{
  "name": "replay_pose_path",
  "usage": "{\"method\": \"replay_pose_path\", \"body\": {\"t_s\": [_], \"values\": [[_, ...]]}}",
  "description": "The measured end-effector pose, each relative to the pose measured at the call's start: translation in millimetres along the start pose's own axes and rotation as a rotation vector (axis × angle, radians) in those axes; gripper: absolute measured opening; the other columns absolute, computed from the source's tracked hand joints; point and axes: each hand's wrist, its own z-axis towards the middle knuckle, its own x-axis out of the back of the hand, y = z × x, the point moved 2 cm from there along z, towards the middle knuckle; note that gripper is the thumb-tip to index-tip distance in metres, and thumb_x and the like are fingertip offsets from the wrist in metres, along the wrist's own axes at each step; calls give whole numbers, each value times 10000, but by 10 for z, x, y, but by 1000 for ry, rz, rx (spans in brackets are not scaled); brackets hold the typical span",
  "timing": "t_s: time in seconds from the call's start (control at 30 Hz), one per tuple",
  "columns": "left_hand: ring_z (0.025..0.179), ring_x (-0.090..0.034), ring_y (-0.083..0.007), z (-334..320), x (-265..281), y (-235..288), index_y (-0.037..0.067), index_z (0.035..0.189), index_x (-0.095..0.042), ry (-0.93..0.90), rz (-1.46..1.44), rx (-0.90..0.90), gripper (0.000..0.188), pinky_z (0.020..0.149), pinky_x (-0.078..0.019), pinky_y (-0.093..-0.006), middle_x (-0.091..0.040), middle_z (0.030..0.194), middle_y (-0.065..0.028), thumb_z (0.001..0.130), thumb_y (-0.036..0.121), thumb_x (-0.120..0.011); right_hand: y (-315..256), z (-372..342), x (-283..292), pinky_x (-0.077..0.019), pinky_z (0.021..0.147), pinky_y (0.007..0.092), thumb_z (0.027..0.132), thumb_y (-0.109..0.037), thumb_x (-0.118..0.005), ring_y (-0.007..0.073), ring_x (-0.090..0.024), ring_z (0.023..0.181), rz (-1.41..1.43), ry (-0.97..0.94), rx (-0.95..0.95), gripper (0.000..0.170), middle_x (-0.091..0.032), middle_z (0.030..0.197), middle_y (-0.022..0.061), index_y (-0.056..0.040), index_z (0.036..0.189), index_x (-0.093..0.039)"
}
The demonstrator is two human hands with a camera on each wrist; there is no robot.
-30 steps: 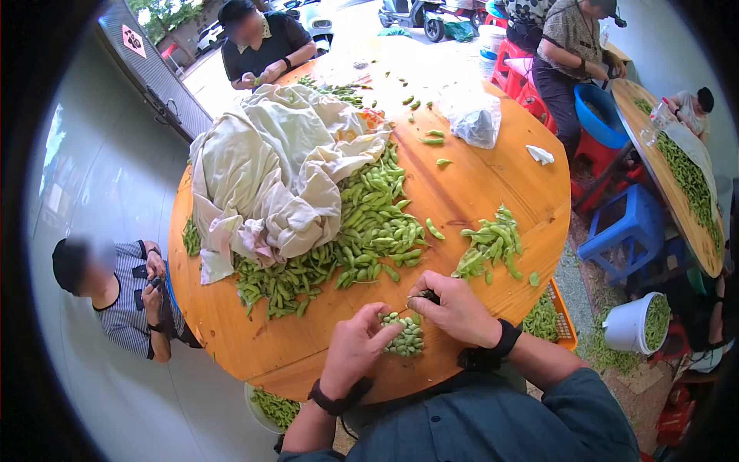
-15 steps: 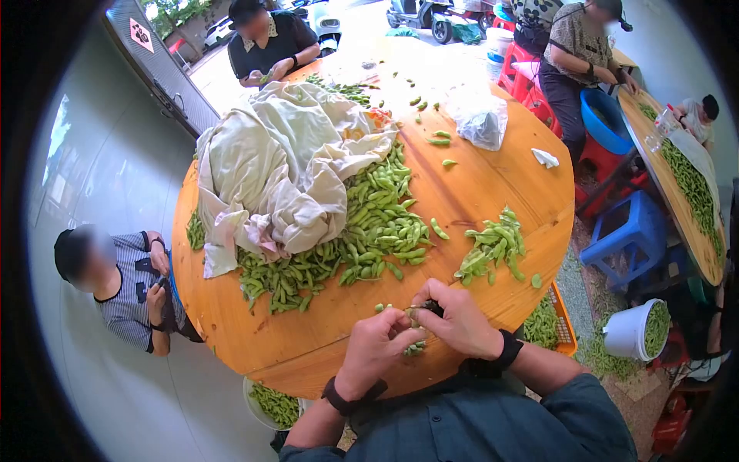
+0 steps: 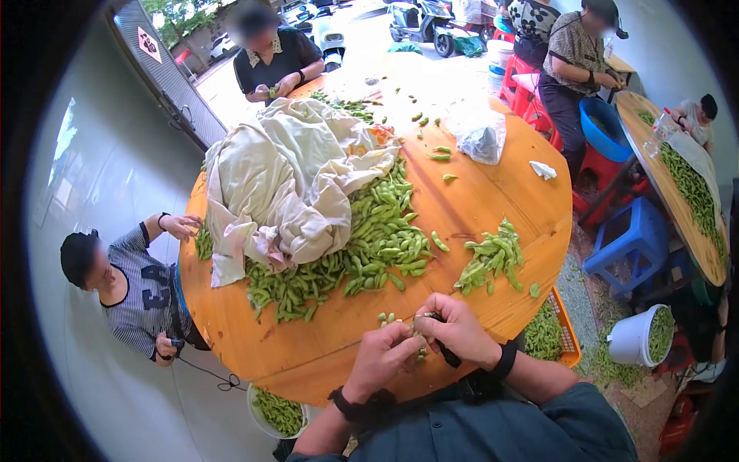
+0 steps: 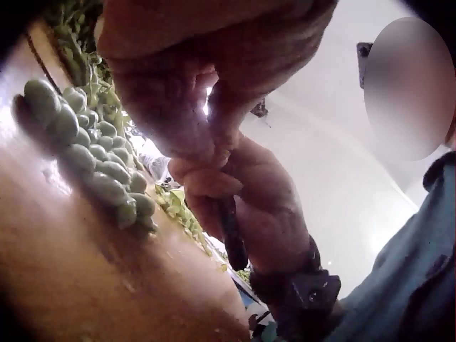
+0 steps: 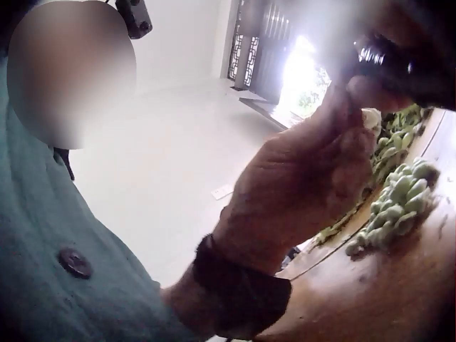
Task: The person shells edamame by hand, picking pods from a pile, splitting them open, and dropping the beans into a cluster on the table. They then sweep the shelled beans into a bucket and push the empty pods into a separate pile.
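Over the near edge of the round wooden table (image 3: 323, 346), my two hands meet fingertip to fingertip. My left hand (image 3: 381, 358) pinches a small pale-green bean between thumb and curled fingers, mostly hidden by the fingertips. My right hand (image 3: 468, 333) grips a small tool with a black handle (image 3: 449, 354); the handle pokes out below the palm, and its working end is hidden at the left fingertips. Shelled green beans (image 4: 107, 167) lie in a small heap on the wood right beside the hands, partly covered by them in the head view.
Beyond the hands spreads a big pile of green soybean pods (image 3: 385, 223) under a cream cloth (image 3: 285, 169). A smaller heap of pods (image 3: 493, 258) lies to the right. An orange crate (image 3: 568, 331) and a white bucket (image 3: 635, 339) stand on the floor. Other people sit around.
Both hands have come together over the bean heap, covering much of it. The black handle now points down below my right hand. The person at left has reached one hand to the table's edge.
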Motion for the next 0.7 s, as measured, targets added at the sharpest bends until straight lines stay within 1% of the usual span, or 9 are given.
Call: {"method": "replay_pose_path", "body": {"t_s": [0.07,0.3,0.37,0.4,0.47,0.53,0.6,0.63,0.7], "values": [[646,-585,-69,-5,-2,-23,12,921,-645,-83,-270,79,122,570,-477,-223,-647,785,-2,946,131,-653,8,-12,-1,-441,496,220,953,-133,-629,72,-533,555,94,-2,-41,116,-583,708,13,-46,940,-554],[660,-590,-68,48,-47,-11,26,910,-616,-101,-371,168,100,575,-475,-218,-646,793,0,954,113,-638,50,-5,20,-447,509,214,955,-146,-624,68,-546,576,302,-46,-67,135,-580,727,13,-31,951,-555],[666,-580,-57,63,-102,-57,16,898,-605,107,-42,18,125,577,-473,-221,-636,771,5,925,114,-678,7,2,18,-443,530,216,936,-131,-639,61,-536,600,122,65,6,131,-572,736,2,-28,949,-559],[666,-580,-57,53,-106,-53,16,898,-605,110,-39,9,125,577,-473,-221,-636,771,5,925,114,-678,21,7,19,-443,530,216,936,-131,-639,61,-536,600,120,62,15,131,-572,736,2,-28,949,-559],[595,-543,-83,22,-87,18,-11,872,-603,237,292,-182,252,541,-455,-256,-623,697,-36,848,177,-769,36,12,28,-440,551,222,913,-113,-653,48,-520,631,-186,135,197,124,-560,737,-18,-25,930,-568],[605,-566,-87,-18,-110,73,-14,890,-608,229,334,-233,233,550,-468,-261,-623,697,-66,840,150,-765,-40,-36,-8,-436,559,225,899,-106,-658,39,-506,658,-234,144,227,116,-551,738,-31,-23,907,-577],[669,-567,-45,-39,-120,93,2,912,-608,196,284,-192,149,595,-479,-221,-652,775,-3,876,96,-719,-36,-55,-4,-438,553,222,907,-109,-654,40,-514,636,-162,113,176,110,-561,735,-26,-27,910,-580],[669,-567,-45,-37,-122,84,2,912,-608,196,287,-199,149,595,-479,-221,-652,775,-3,876,96,-719,-34,-56,8,-438,553,222,907,-109,-654,40,-514,636,-163,114,184,110,-561,735,-26,-27,910,-580],[674,-595,-58,-23,-139,12,6,917,-617,120,-166,-11,116,600,-489,-222,-653,769,-6,901,94,-692,4,-52,33,-439,545,214,918,-114,-645,42,-520,616,-85,68,103,106,-572,734,-17,-31,932,-580]]}}
